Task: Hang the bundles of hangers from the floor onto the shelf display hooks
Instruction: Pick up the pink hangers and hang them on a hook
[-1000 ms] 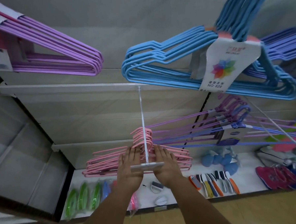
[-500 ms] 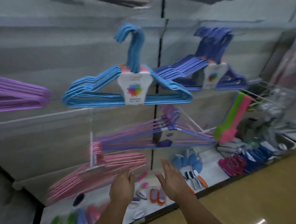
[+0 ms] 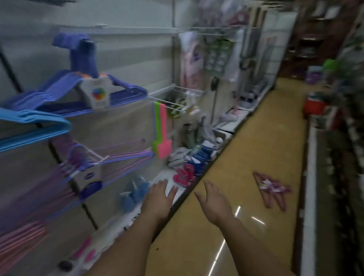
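— Both hands have come off the pink hangers, and the view has swung from the display wall to look down the aisle; that pink bundle (image 3: 11, 243) now hangs at the lower left edge, behind the arms.

— So what are the hands doing?

— Nothing is held. The left hand (image 3: 160, 197) and the right hand (image 3: 214, 199) are both spread, fingers loose and straight, raised side by side in front of the body. I judge they are free because the last bundle is on its hook and the next one has to be fetched.

— Where is that next one?

— A purplish-pink bundle of hangers (image 3: 272, 190) lies flat on the yellow floor (image 3: 250, 141), to the right of the right hand and well apart from it, out in the aisle, away from the shelf base (image 3: 197, 188).

— And the ones already up?

— Left of the floor bundle and higher, the dark blue bundle (image 3: 80, 90) and the light blue one (image 3: 28, 123) hang by their necks from hooks, so their labels face the aisle. Blur hides the hooks themselves.

— Next step?

— Probably walking over and stooping to the floor bundle.
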